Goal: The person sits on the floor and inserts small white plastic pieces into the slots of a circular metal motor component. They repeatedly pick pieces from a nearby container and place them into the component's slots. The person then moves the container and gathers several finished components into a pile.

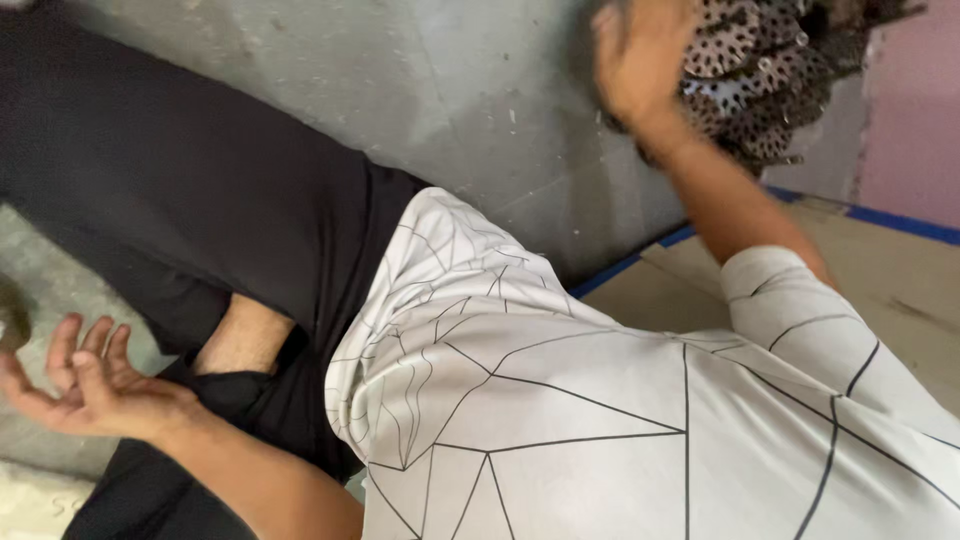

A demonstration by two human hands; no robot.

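My right hand (640, 60) reaches up to a heap of dark perforated metal discs (760, 70) at the top right. It lies on the heap's left side and is blurred, with its fingertips hidden among the discs, so its grip is unclear. My left hand (85, 385) hovers at the lower left, palm up, fingers loosely curled and apart, holding nothing. Between the two hands are my white shirt with thin black lines (600, 420) and my black trousers (180, 180).
I sit on a grey concrete floor (480, 90). A brown cardboard sheet with a blue edge (900, 270) lies at the right, below a pink wall (915, 110). A dark rounded object (10, 315) pokes in at the left edge.
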